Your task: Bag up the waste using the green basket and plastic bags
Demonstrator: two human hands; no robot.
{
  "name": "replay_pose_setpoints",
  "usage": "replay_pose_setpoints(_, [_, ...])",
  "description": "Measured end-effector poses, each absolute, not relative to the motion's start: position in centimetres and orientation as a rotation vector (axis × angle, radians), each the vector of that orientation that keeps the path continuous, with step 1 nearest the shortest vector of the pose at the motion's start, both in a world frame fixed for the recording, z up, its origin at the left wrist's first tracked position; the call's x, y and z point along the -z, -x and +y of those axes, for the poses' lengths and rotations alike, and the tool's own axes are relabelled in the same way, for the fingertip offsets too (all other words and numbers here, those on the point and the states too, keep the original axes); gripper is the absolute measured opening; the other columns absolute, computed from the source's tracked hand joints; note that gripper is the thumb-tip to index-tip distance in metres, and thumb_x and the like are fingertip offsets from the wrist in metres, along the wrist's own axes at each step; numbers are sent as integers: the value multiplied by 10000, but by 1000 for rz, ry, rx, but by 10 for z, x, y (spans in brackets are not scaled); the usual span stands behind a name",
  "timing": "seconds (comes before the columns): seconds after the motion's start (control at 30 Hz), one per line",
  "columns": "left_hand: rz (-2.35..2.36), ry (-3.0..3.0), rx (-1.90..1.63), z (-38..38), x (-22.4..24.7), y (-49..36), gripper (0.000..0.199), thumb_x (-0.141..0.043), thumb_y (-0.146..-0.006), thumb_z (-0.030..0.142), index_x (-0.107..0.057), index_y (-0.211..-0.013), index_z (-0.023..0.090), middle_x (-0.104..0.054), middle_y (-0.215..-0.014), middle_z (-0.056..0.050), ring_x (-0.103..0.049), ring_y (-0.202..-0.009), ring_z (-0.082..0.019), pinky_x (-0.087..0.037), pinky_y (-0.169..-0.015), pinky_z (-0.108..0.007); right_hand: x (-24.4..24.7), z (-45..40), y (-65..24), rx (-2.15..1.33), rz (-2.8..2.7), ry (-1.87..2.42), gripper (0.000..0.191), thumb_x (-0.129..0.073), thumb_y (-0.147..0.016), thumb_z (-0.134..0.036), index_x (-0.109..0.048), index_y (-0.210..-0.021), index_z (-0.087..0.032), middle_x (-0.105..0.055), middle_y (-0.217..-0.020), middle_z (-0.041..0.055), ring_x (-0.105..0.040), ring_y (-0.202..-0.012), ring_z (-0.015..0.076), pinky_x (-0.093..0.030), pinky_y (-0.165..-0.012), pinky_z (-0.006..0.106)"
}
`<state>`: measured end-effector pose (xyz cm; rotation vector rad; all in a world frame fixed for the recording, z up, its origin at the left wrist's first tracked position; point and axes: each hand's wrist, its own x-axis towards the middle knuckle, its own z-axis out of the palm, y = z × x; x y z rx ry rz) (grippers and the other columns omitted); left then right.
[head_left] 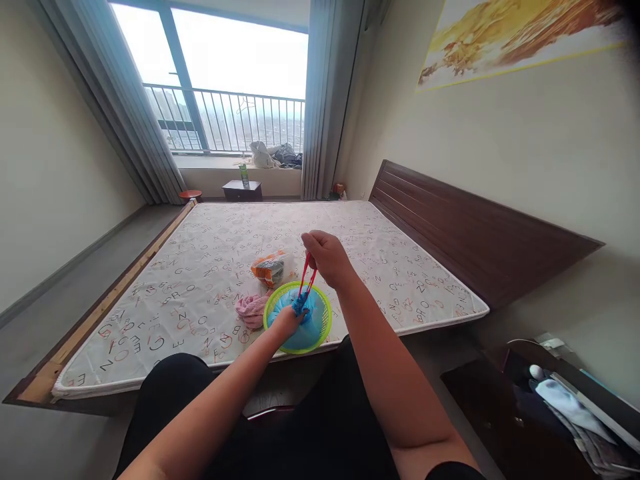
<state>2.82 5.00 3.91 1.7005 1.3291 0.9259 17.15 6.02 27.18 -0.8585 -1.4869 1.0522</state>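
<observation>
A light blue plastic bag (309, 333) sits inside a lime-green basket (327, 320) at the near edge of the mattress. My left hand (286, 322) is closed around the gathered neck of the bag. Above it, my right hand (326, 257) is a fist gripping the bag's red drawstring (305, 273), pulled taut upward in a loop. Left of the basket lies a crumpled pink cloth (251, 311). Just behind the basket is an orange and clear plastic package (270, 269) with something dark in it.
The bare mattress (200, 267) has a printed letter pattern and a dark wooden headboard (465, 227) on the right. A dark bedside cabinet (500, 407) with papers stands at the lower right. Beyond the bed are a small table (242, 190) and a red stool (191, 195).
</observation>
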Motion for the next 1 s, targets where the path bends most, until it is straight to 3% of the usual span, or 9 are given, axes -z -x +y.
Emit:
replay_pose_setpoints(0.17, [1210, -1748, -1046, 38, -53, -22, 351, -738, -805, 369, -731, -1105, 186, -742, -1107, -112, -668, -1127, -360, -497, -1029, -452, -264, 64, -174, -1196, -1201, 699, 588, -694, -838, -726, -392, -715, -236, -382, -562, -79, -358, -469, 69, -279, -442, 208])
replay_pose_setpoints(0.3, [1002, -1647, -1286, 23, -95, -41, 707, -746, -831, 442, -532, -1456, 190, -589, -1473, -158, -558, -1351, -345, -456, -1130, -446, -259, 58, -166, -1296, -1256, 721, 589, -714, -820, -720, -399, -713, -234, -389, -548, -86, -363, -452, 62, -294, -435, 202])
replay_pose_setpoints(0.47, [1063, -1596, -1443, 10, -149, -56, 382, -553, -992, 520, -692, -1100, 181, -734, -1020, -102, -665, -948, -251, -530, -883, -376, -260, 45, -164, -1344, -1379, 757, 515, -684, -865, -666, -471, -712, -222, -450, -548, -71, -383, -442, 70, -285, -415, 202])
replay_pose_setpoints(0.6, [1079, -1468, -1518, 8, -159, -47, 482, -514, -999, 605, -718, -906, 177, -697, -822, -58, -633, -783, -189, -512, -746, -307, -259, 37, -188, -1323, -1205, 702, 423, -773, -830, -568, -536, -781, -221, -434, -530, -92, -334, -448, 62, -278, -427, 187])
replay_pose_setpoints(0.67, [1084, -1373, -1551, 8, -158, -41, 501, -567, -962, 640, -731, -901, 171, -697, -795, -51, -638, -765, -176, -505, -710, -283, -254, 31, -204, -1319, -1070, 629, 396, -844, -785, -498, -560, -821, -225, -435, -541, -103, -369, -474, 59, -362, -475, 179])
replay_pose_setpoints(0.77, [978, -1270, -1530, 7, -157, -39, 526, -636, -907, 673, -746, -858, 161, -668, -710, -36, -621, -687, -155, -498, -656, -266, -239, 17, -220, -1334, -902, 476, 396, -899, -750, -435, -603, -944, -258, -459, -587, -106, -582, -640, 102, -583, -751, 282])
replay_pose_setpoints(0.87, [872, -1184, -1467, 5, -158, -42, 503, -714, -863, 647, -777, -861, 148, -696, -723, -53, -648, -692, -160, -529, -684, -279, -229, 5, -220, -1413, -840, 394, 444, -901, -760, -439, -618, -1069, -294, -456, -602, -100, -716, -897, 198, -616, -907, 451])
replay_pose_setpoints(0.93, [798, -1059, -1499, 4, -161, -42, 467, -768, -835, 608, -791, -883, 144, -761, -871, -97, -709, -826, -194, -564, -787, -305, -228, 0, -216, -1444, -837, 372, 501, -905, -758, -434, -621, -1149, -302, -492, -644, -94, -729, -876, 200, -639, -820, 402])
replay_pose_setpoints(1.0, [672, -861, -1559, 5, -166, -39, 423, -800, -819, 564, -794, -946, 161, -780, -1057, -114, -733, -961, -227, -576, -883, -341, -231, -2, -212, -1442, -827, 355, 539, -892, -776, -418, -615, -1225, -305, -524, -701, -99, -644, -634, 105, -584, -599, 244])
